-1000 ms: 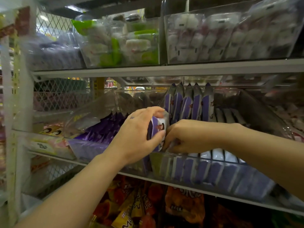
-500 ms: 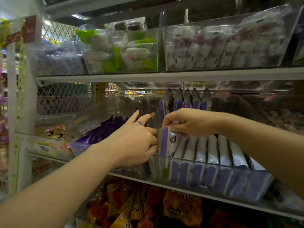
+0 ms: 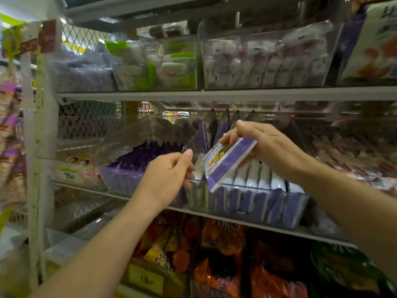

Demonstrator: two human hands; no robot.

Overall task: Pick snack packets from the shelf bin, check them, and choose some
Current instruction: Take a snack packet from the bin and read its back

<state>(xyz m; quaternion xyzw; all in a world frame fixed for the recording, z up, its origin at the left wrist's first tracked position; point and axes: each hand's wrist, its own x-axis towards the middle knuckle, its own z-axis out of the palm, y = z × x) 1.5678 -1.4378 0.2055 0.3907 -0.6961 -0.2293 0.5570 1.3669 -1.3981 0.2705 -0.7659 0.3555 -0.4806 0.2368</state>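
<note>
One packet [image 3: 227, 162] is out of the bin [image 3: 253, 208] and in our right hand [image 3: 272, 147], which grips it by its upper end with fingers curled round it, so that it hangs tilted, its printed face toward us, its lower corner near the bin's front rim. Our left hand [image 3: 165, 177] sits at the bin's left front corner with thumb raised and fingers curled; we cannot tell whether it pinches a packet there or only touches the clear wall. The step in hand, as we judge it, is the check. To do it well we bring the packet clear of the rim and level it toward our eyes, since we cannot read the print at this slant. We keep the grip light and at the end, because a soft wrapper will likely crease under a squeeze. We let the left hand come over to take the free lower end, so both faces can be turned and the seams felt. The row [image 3: 264, 177] in the bin stands upright and packed close, so we watch that the dangling corner does not catch the rim or tip a neighbour. If it passes, we keep it away from the shelf [image 3: 247, 221]; if not, it goes back into the row.
</note>
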